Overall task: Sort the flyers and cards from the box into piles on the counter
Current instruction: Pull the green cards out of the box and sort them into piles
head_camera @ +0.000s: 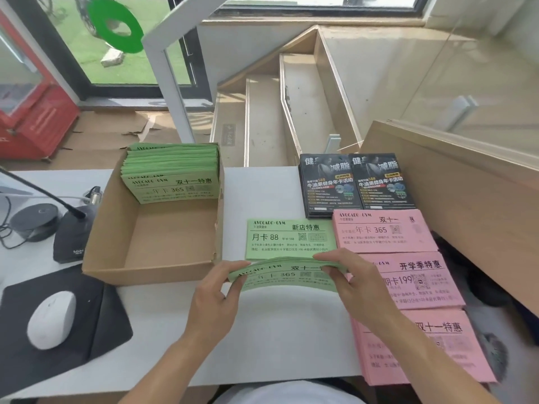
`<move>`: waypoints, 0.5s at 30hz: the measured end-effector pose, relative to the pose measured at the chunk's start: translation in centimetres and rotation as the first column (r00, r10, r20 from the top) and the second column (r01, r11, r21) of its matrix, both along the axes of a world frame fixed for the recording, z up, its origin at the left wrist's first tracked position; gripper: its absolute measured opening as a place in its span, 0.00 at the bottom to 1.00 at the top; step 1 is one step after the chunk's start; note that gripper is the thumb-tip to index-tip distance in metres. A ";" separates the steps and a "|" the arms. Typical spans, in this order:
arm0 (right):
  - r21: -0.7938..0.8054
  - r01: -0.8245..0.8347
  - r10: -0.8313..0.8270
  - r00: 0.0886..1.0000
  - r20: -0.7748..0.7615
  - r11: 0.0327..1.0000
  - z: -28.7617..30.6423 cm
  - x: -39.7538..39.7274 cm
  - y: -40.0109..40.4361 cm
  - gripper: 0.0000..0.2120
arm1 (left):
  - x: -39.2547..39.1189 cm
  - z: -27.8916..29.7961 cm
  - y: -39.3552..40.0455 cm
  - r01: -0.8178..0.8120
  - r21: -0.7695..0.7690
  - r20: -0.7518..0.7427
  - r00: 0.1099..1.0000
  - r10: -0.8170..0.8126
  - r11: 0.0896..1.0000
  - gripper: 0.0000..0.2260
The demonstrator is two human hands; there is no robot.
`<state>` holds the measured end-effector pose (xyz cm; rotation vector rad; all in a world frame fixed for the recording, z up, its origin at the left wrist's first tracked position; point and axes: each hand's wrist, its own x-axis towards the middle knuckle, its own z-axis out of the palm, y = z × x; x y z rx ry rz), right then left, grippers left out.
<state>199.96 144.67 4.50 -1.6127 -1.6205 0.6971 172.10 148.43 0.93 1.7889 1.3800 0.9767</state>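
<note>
A bowed stack of green flyers [287,277] hangs just above the white counter [262,193]. My left hand [217,290] grips its left end and my right hand [354,279] grips its right end. Behind it lies a flat green flyer pile [290,239]. The open cardboard box [151,266] at the left holds more green flyers [173,173] leaning at its far end. To the right lie two piles of black flyers [355,182] and three pink piles: far [382,231], middle [420,279] and near [428,345].
A white mouse [52,317] sits on a black pad [58,322] at the left, with a black microphone base [73,237] and cables behind it. A wooden ledge [466,182] rises on the right. Stairs [280,118] drop away behind the counter.
</note>
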 end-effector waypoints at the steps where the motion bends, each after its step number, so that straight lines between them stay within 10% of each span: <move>1: -0.012 -0.004 0.004 1.000 0.012 1.000 -0.4 -0.1 0.0 0.19 | -0.1 -0.2 -0.1 0.003 0.002 -0.040 0.999 -0.003 1.000 0.19; 15: -0.064 0.164 -0.167 0.984 -0.053 0.984 0.4 0.7 4.7 0.17 | 3.7 3.1 3.8 0.073 0.318 -0.249 0.968 0.009 0.945 0.15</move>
